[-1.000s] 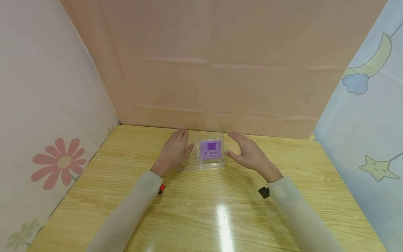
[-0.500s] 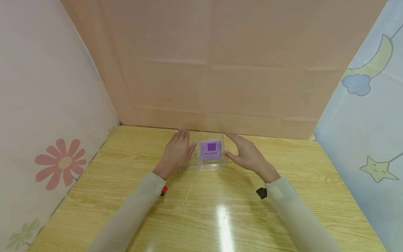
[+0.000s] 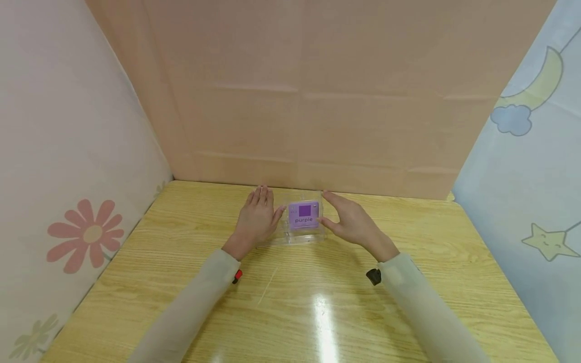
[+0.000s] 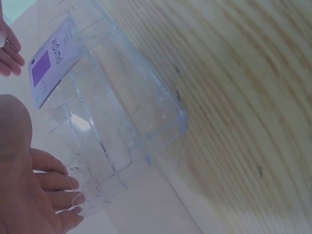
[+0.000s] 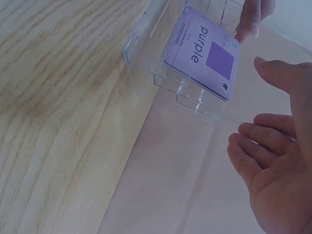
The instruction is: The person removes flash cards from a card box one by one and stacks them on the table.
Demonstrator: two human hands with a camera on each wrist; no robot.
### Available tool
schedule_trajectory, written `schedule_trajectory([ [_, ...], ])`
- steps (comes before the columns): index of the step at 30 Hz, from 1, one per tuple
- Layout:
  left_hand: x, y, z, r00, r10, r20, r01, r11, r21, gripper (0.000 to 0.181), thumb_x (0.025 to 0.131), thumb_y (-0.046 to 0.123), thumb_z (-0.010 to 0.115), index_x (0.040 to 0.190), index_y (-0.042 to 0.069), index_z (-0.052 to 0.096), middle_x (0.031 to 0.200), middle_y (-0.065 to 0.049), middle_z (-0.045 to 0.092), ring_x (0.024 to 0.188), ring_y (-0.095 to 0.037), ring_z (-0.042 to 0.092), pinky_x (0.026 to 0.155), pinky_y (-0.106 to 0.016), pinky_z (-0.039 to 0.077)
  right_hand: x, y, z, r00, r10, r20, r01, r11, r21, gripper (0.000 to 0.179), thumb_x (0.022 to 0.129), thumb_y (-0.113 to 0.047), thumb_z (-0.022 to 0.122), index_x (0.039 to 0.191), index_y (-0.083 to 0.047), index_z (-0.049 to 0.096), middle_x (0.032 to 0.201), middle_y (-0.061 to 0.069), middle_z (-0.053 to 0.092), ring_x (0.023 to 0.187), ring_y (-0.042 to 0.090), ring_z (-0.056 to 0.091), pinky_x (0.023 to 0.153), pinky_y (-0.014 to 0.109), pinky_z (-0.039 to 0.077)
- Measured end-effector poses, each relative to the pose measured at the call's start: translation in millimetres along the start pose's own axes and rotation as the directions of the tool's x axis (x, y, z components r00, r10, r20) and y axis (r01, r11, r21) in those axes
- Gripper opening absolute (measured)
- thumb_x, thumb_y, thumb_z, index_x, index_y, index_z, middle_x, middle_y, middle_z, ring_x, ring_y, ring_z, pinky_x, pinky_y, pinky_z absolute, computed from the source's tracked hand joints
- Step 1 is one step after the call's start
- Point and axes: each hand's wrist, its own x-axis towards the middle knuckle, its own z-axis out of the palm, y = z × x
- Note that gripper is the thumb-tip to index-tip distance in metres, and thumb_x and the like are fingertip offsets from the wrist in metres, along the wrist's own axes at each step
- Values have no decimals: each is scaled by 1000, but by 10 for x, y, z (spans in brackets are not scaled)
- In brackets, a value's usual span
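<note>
My left hand (image 3: pixel 255 222), fingers extended, grips nothing beside the clear stand (image 3: pixel 305 239). My right hand (image 3: pixel 356 222), thumb apart, empty, flanks its purple card (image 3: pixel 303 215).

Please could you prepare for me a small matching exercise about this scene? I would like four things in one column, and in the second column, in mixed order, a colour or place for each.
Column one
1. word card
2. stepped plastic rack
3. right hand
4. table

Column two
A. beside the right end of the structure that bears the card
B. wood-grained and yellowish
C. purple, with its colour's name printed on it
D. colourless and see-through

Right pairs: 1-C, 2-D, 3-A, 4-B
</note>
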Motion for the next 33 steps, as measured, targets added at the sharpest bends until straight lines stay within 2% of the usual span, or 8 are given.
schedule_trajectory([
  [7,-23,9,-7,1000,-11,29,12,1000,-7,77,114,52,25,162,-8,29,169,-29,30,161,-41,27,133,-52,24,20,-47,-13,1000,-10,0,10,1000,-3,70,97,-26,76,153,5,48,154,26,55,135,45,61,111,57,53],
  [17,-77,15,44,1000,-23,7,24,1000,-18,77,114,51,27,163,-8,26,172,-27,22,163,-40,23,135,-51,20,31,-96,-5,1000,-22,0,22,1000,-18,69,96,-24,77,151,7,49,152,27,56,131,45,64,109,55,55],
  [25,-89,25,65,999,-29,21,30,999,-30,76,114,50,29,164,-6,22,174,-24,13,165,-38,17,136,-49,17,31,-110,41,999,-34,-21,34,999,-32,68,97,-27,77,150,7,51,152,27,57,131,46,64,108,55,55],
  [33,-82,38,46,1000,-24,7,24,999,-32,76,114,50,30,164,-7,23,173,-24,14,165,-37,16,136,-49,18,29,-148,38,1000,-15,-12,15,999,-41,68,98,-29,75,151,7,50,154,26,55,134,45,62,110,54,54],
])
